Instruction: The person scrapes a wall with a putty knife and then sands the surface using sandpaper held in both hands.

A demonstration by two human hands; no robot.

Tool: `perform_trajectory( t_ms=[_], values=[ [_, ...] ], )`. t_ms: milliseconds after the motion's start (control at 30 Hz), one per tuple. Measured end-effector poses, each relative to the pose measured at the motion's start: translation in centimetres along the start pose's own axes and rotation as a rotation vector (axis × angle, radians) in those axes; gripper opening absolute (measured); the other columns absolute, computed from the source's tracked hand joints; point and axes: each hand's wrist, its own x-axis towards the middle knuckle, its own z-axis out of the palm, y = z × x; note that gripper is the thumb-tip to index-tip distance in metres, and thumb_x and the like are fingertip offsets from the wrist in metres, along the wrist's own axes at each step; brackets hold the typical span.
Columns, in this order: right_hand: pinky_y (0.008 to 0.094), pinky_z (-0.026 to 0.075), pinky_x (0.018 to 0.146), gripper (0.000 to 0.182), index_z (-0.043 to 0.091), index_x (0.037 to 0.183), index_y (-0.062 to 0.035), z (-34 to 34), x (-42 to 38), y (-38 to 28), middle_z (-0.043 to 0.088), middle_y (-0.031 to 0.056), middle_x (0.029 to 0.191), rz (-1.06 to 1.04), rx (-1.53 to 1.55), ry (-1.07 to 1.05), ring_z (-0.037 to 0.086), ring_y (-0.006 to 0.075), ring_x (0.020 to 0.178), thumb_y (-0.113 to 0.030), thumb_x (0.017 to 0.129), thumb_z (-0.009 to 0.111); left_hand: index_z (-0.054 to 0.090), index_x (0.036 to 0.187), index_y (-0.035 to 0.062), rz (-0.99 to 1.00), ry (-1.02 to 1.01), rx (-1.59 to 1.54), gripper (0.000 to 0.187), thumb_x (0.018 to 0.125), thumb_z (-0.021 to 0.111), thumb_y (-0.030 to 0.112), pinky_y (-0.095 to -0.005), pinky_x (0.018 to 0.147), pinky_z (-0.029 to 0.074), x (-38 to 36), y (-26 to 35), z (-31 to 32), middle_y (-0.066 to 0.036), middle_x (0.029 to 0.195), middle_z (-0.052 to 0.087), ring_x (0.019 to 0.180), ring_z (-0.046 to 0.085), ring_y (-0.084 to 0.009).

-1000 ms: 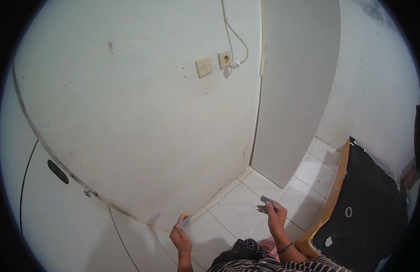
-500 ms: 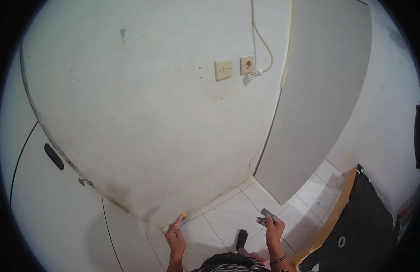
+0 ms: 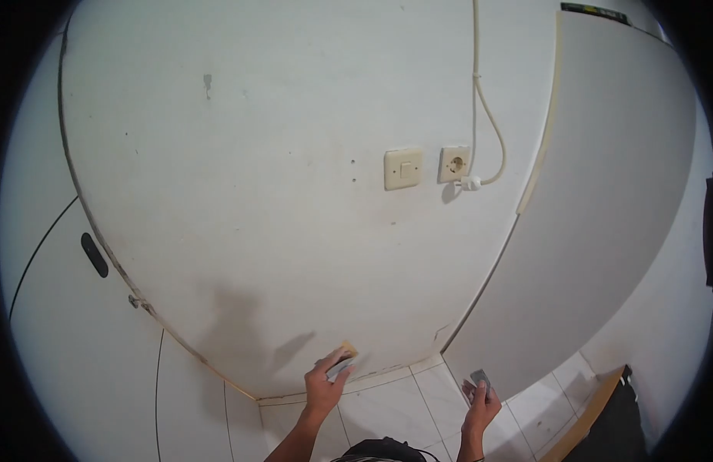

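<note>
My left hand (image 3: 322, 391) is raised in front of the lower white wall (image 3: 279, 254), its fingers closed around a small flat piece with a yellow edge (image 3: 349, 349) and a pale grey face. A small dark grey flat piece (image 3: 479, 376) is pinched between the thumb and fingers of my right hand (image 3: 482, 412), which is near the foot of the grey panel (image 3: 587, 231). The wall bears smudges, small holes and a grey chipped patch (image 3: 208, 82).
A light switch (image 3: 403, 169) and a socket (image 3: 455, 163) sit on the wall, with a white plug (image 3: 470, 183) dangling beside the socket. White floor tiles (image 3: 387, 404) run below. A cabinet door with a black handle (image 3: 95, 255) stands left; a black board with a tan edge (image 3: 595, 416) is lower right.
My left hand has moved up and right, closer to the wall, still with its piece. My right hand has shifted slightly right and down in view. The camera has tilted up and come nearer the wall.
</note>
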Motion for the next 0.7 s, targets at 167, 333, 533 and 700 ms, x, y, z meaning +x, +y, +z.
perform_trajectory(
  t_ms=[167,333,533,700],
  values=[
    [0.0434,0.062,0.087,0.033,0.064,0.114,0.0157,0.3,3.7,1.5,0.070,0.0205,0.105,0.050,-0.010,-0.100,0.073,0.0299,0.090,-0.014,0.104,0.056,0.072,0.118,0.0042,0.010,0.030,0.096,0.032,0.086,0.077,0.007,-0.0365,0.095,0.054,-0.1,1.0,1.8,-0.017,0.116,0.074,0.111,0.071,-0.0301],
    [0.0421,0.061,0.088,0.033,0.065,0.117,0.0145,2.9,7.4,2.2,0.071,0.0189,0.106,0.079,-0.033,-0.278,0.073,0.0282,0.090,-0.014,0.104,0.057,0.074,0.114,0.0045,-0.214,0.142,0.290,0.027,0.087,0.076,0.008,-0.0366,0.092,0.056,-4.1,-0.5,-0.1,-0.017,0.111,0.075,0.105,0.073,-0.0305],
    [0.0411,0.061,0.087,0.033,0.065,0.118,0.0148,6.4,8.8,2.8,0.070,0.0203,0.108,0.127,0.002,-0.389,0.072,0.0267,0.093,-0.014,0.103,0.056,0.076,0.108,0.0044,-0.265,0.278,0.335,0.022,0.086,0.077,0.008,-0.0359,0.087,0.058,-6.1,-0.8,-1.3,-0.017,0.106,0.076,0.099,0.075,-0.0299],
    [0.0401,0.060,0.090,0.033,0.062,0.124,0.0136,6.6,8.0,4.2,0.068,0.0212,0.116,0.178,-0.005,-0.505,0.071,0.0302,0.100,-0.011,0.103,0.053,0.076,0.109,0.0055,-0.198,0.280,0.350,0.023,0.087,0.078,0.012,-0.0354,0.087,0.058,-3.9,0.4,-0.5,-0.015,0.107,0.076,0.099,0.075,-0.0275]
  ],
)
